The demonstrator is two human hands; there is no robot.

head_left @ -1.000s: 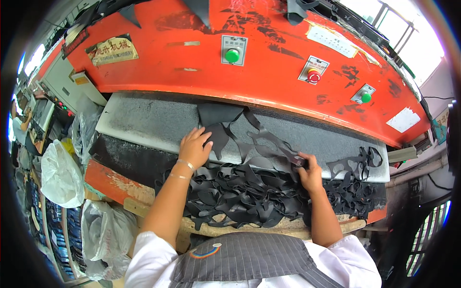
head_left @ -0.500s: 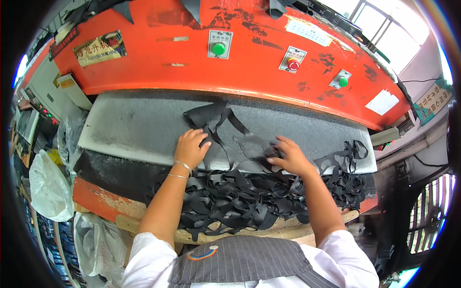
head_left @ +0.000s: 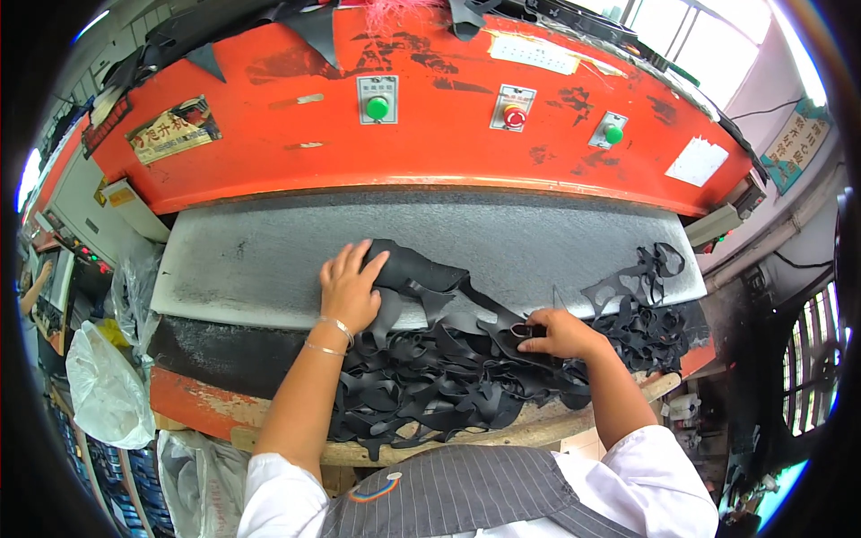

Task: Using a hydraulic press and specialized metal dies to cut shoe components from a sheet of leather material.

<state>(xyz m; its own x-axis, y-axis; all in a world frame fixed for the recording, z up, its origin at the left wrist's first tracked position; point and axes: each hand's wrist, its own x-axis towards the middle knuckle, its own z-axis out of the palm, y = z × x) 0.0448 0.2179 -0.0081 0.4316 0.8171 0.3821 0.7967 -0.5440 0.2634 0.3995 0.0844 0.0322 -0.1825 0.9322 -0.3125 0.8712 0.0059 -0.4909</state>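
Observation:
A black sheet scrap, leather-like, lies partly folded on the grey cutting bed, with strips trailing toward the near right. My left hand rests at its left end, fingers spread and touching the material. At the front edge of the bed, my right hand pinches the trailing strip between thumb and fingers. A small dark ring shape shows at those fingertips; whether it is a loop of the scrap or a separate piece I cannot tell. Beneath and in front of both hands sits a tangled heap of black offcuts.
Behind the grey bed rises a red press beam with green buttons and a red one. More cut-out scrap lies on the bed's right end. Plastic bags hang at left. A wooden rail edges the front.
My right hand has moved toward me and slightly right, drawing the scrap's strips off the bed toward the heap. My left hand has shifted slightly. The view has tilted a little.

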